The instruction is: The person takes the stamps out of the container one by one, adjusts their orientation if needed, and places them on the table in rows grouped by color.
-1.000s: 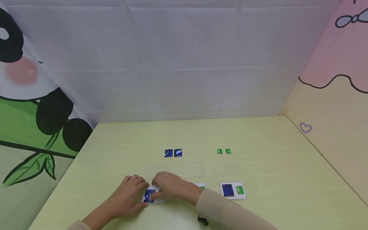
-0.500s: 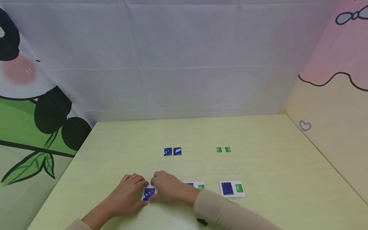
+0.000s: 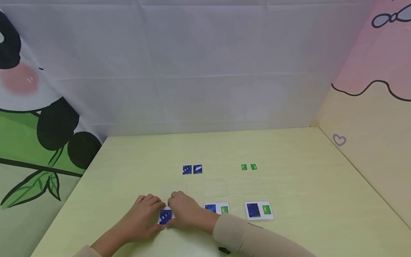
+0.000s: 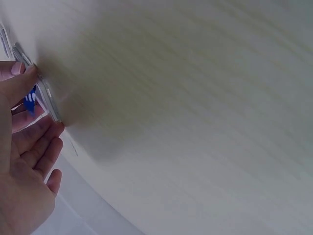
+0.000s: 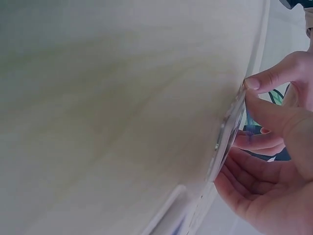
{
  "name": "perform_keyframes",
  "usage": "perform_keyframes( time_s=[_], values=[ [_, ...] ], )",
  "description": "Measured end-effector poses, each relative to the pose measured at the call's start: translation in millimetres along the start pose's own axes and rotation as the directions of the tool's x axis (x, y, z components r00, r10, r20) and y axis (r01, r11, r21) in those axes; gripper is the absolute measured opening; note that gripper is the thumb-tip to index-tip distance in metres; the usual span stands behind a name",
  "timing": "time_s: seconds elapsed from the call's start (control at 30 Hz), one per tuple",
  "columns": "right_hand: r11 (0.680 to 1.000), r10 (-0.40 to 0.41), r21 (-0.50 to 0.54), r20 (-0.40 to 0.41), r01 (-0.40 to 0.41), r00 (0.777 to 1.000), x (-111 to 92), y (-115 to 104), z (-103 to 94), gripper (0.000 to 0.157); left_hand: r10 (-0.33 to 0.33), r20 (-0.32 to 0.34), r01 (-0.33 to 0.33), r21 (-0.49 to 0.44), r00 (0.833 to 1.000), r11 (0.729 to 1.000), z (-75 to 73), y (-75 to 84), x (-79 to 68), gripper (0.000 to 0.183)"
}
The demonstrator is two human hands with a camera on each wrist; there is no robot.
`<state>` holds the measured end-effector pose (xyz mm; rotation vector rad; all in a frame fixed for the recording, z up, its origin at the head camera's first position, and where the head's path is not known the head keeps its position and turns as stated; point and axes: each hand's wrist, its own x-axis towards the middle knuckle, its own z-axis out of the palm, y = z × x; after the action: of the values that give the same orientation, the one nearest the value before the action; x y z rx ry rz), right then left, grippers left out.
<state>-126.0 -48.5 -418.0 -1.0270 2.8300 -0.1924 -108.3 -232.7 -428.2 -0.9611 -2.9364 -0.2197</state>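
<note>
Both hands are on a small flat rectangular plate [image 3: 166,216] at the front of the table; it has a white face, a dark blue picture and a clear edge. My left hand [image 3: 142,218] grips its left end, thumb at the near edge and fingers at the far edge. At the other end my right hand [image 3: 186,210] holds it likewise and hides its right part. The wrist views show the plate's clear, layered-looking edge [image 5: 227,134] pinched between thumbs and fingertips. To the right lie two similar plates, the middle plate [image 3: 217,207] partly behind the right forearm and the right plate [image 3: 259,210].
Two small blue squares [image 3: 187,169] and two smaller green squares [image 3: 244,167] lie farther back. Faint clear rectangles [image 3: 216,188] rest between them and the plates. A black object [image 3: 224,250] shows under the right sleeve. A white cloth [image 3: 205,71] hangs behind the table.
My right thumb has moved from over the plate's face to its near edge. The right hand has shifted slightly left and shows more of the middle plate; the left hand stays in place.
</note>
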Motion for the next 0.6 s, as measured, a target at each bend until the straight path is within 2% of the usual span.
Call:
perform_keyframes(
  time_s=[0.17,0.6],
  values=[
    [1.0,0.016,0.0,0.001,-0.016,1.0,2.2,-0.7,2.4,0.05,-0.002,0.002,0.002,-0.004,1.0,1.0,1.6,-0.4,-0.6,0.05],
    [0.996,0.046,0.079,-0.003,-0.045,0.999,5.3,1.6,0.1,0.043,0.015,-0.018,-0.015,0.008,1.0,1.0,1.3,0.2,-0.9,0.049]
  ],
)
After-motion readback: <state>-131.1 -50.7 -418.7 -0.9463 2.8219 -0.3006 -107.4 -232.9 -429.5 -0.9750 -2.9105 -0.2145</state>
